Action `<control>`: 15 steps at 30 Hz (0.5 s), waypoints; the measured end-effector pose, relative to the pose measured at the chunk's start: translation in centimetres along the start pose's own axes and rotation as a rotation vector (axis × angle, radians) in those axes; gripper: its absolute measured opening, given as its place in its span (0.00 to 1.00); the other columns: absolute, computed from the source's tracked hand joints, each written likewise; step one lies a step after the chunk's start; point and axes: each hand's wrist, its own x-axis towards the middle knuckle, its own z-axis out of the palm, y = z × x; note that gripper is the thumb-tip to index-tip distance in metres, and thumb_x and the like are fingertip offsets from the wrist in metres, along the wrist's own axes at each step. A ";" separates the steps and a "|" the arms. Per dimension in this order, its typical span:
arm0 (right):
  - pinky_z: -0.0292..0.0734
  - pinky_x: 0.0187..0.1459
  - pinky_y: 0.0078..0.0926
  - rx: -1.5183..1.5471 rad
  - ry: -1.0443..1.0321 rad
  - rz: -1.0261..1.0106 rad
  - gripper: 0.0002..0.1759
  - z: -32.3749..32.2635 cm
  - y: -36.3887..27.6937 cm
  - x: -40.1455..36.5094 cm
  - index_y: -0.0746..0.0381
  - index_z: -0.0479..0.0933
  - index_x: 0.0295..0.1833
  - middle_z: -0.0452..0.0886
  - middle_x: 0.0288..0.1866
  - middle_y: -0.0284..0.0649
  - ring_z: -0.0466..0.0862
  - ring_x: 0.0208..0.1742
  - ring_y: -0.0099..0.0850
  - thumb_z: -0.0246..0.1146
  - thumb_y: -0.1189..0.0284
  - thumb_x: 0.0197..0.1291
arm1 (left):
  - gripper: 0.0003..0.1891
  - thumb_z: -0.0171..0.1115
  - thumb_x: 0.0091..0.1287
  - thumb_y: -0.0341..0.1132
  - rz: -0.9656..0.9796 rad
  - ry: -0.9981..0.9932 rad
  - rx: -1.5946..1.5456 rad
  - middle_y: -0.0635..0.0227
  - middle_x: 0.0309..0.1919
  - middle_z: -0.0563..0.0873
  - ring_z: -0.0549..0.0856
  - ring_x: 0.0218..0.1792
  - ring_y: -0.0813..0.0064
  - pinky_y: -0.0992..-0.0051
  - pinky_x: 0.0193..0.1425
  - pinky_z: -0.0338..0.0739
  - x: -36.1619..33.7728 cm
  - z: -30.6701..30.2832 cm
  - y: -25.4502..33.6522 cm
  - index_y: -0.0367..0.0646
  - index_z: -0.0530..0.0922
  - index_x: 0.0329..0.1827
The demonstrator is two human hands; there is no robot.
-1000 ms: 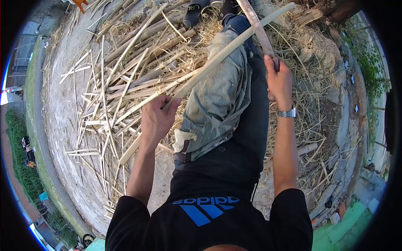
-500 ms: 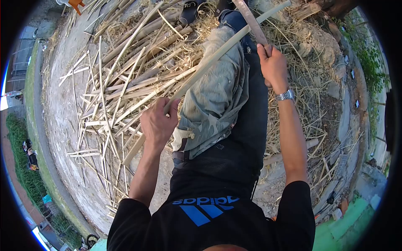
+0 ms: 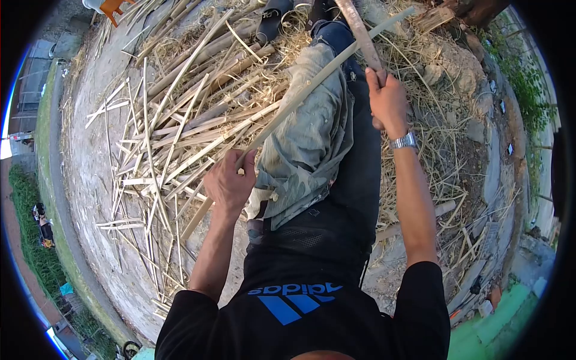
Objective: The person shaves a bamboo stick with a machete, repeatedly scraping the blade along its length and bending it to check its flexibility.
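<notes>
My left hand (image 3: 230, 182) is closed around a long split bamboo strip (image 3: 312, 84), with the thumb along its upper side. The strip slants from below that hand, across the cloth-covered leg, to the upper right. In my right hand (image 3: 388, 103) is the handle of a long knife (image 3: 360, 37) with a worn, brownish blade. The blade points up and left and crosses the strip near its far end. A faded, dirty cloth (image 3: 303, 138) is draped over my leg under the strip.
A heap of bamboo strips and poles (image 3: 174, 138) covers the ground to the left, with curled shavings (image 3: 273, 84) beside my legs. Rubble and a dirt mound (image 3: 453, 66) lie to the right. An orange stool (image 3: 112, 9) stands at the upper left.
My right hand and the knife have shifted slightly left and down. The left hand and the bamboo strip have dropped a little toward my body. Both grips are unchanged.
</notes>
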 end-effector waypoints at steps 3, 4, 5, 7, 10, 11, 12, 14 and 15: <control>0.78 0.29 0.46 0.044 -0.024 -0.287 0.22 3.3 0.2 -5.0 0.65 0.76 0.34 0.80 0.23 0.51 0.84 0.28 0.56 0.66 0.57 0.73 | 0.15 0.73 0.69 0.47 -0.062 -0.039 0.002 0.63 0.17 0.84 0.85 0.20 0.57 0.62 0.26 0.75 0.8 -0.3 0.8 0.46 0.83 0.32; 0.78 0.30 0.48 0.133 -0.166 -0.279 0.21 3.6 -0.3 -7.6 0.65 0.74 0.34 0.80 0.24 0.53 0.84 0.30 0.58 0.68 0.59 0.71 | 0.16 0.72 0.69 0.48 -0.122 -0.085 0.003 0.62 0.18 0.84 0.86 0.20 0.57 0.62 0.26 0.75 0.9 -0.3 1.0 0.45 0.83 0.32; 0.78 0.30 0.48 0.173 -0.212 -0.338 0.21 4.3 -0.1 -9.6 0.65 0.73 0.34 0.80 0.24 0.53 0.85 0.30 0.58 0.68 0.60 0.71 | 0.16 0.72 0.69 0.48 -0.116 -0.089 0.002 0.62 0.18 0.84 0.86 0.20 0.57 0.62 0.26 0.75 0.7 0.0 1.1 0.45 0.83 0.32; 0.78 0.30 0.47 0.120 -0.346 -0.286 0.21 3.7 -0.6 -11.0 0.66 0.74 0.36 0.80 0.24 0.53 0.85 0.29 0.58 0.69 0.59 0.71 | 0.17 0.72 0.69 0.49 -0.187 -0.118 -0.072 0.61 0.18 0.85 0.86 0.21 0.56 0.62 0.27 0.76 0.0 0.4 0.7 0.45 0.84 0.31; 0.78 0.30 0.47 0.117 -0.185 -0.290 0.22 2.9 -0.4 -9.3 0.65 0.75 0.34 0.81 0.24 0.53 0.85 0.30 0.58 0.69 0.57 0.71 | 0.17 0.72 0.69 0.48 -0.201 -0.102 -0.104 0.60 0.18 0.84 0.86 0.21 0.55 0.62 0.27 0.76 -0.7 0.1 0.6 0.45 0.84 0.32; 0.77 0.29 0.47 0.145 -0.049 -0.303 0.23 2.9 0.2 -7.3 0.64 0.74 0.33 0.80 0.24 0.53 0.84 0.29 0.58 0.68 0.56 0.71 | 0.17 0.73 0.69 0.49 -0.219 -0.116 -0.094 0.60 0.18 0.84 0.85 0.21 0.55 0.62 0.27 0.76 -0.7 -0.2 0.5 0.45 0.84 0.32; 0.75 0.28 0.47 0.024 -0.050 -0.195 0.24 2.1 0.9 -4.8 0.65 0.75 0.33 0.80 0.23 0.52 0.83 0.26 0.56 0.67 0.55 0.73 | 0.17 0.73 0.69 0.49 -0.224 -0.106 -0.094 0.60 0.18 0.84 0.85 0.21 0.55 0.62 0.27 0.76 -0.7 -0.2 0.4 0.45 0.84 0.32; 0.76 0.27 0.47 -0.039 0.083 -0.145 0.25 1.6 2.0 -1.2 0.65 0.75 0.32 0.80 0.22 0.52 0.83 0.24 0.53 0.65 0.55 0.74 | 0.18 0.73 0.68 0.50 -0.108 -0.054 -0.019 0.61 0.18 0.84 0.85 0.21 0.55 0.62 0.27 0.75 -0.6 -0.1 0.3 0.44 0.84 0.32; 0.77 0.27 0.46 -0.034 0.048 -0.128 0.25 1.2 0.9 -1.4 0.66 0.75 0.32 0.81 0.22 0.52 0.83 0.25 0.54 0.66 0.55 0.74 | 0.18 0.73 0.68 0.50 -0.109 -0.047 -0.020 0.61 0.18 0.84 0.85 0.21 0.55 0.62 0.27 0.75 -0.2 -0.1 0.4 0.44 0.84 0.32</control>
